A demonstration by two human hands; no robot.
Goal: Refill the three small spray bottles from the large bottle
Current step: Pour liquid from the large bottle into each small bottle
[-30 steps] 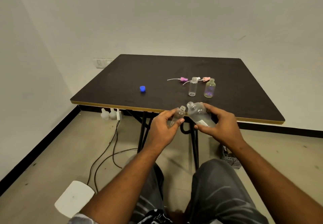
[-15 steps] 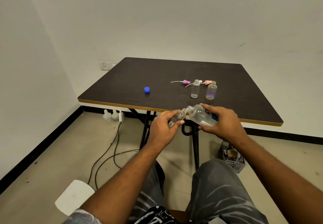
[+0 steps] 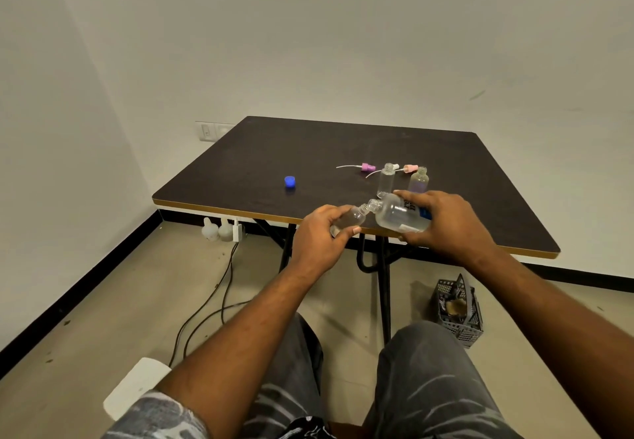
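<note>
Two hands busy: my left hand (image 3: 317, 236) grips a small bottle (image 3: 350, 219), right hand (image 3: 442, 224) grips the large bottle (image 3: 398, 214) tipped left, necks touching, over table's (image 3: 240, 167) near edge. Two small bottles (image 3: 386, 183) stand just beyond; blue cap (image 3: 290, 181) far left.

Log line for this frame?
left hand: small bottle | right hand: large bottle tilted, mouths close | table: two open bottles upright

- Clear bottle (image 3: 386, 184) and tinted bottle (image 3: 419, 180) stand upright right of centre, spray heads (image 3: 368, 166) lying just behind.
- Blue cap (image 3: 290, 181) alone at left, bare table (image 3: 223, 178) around.
</note>
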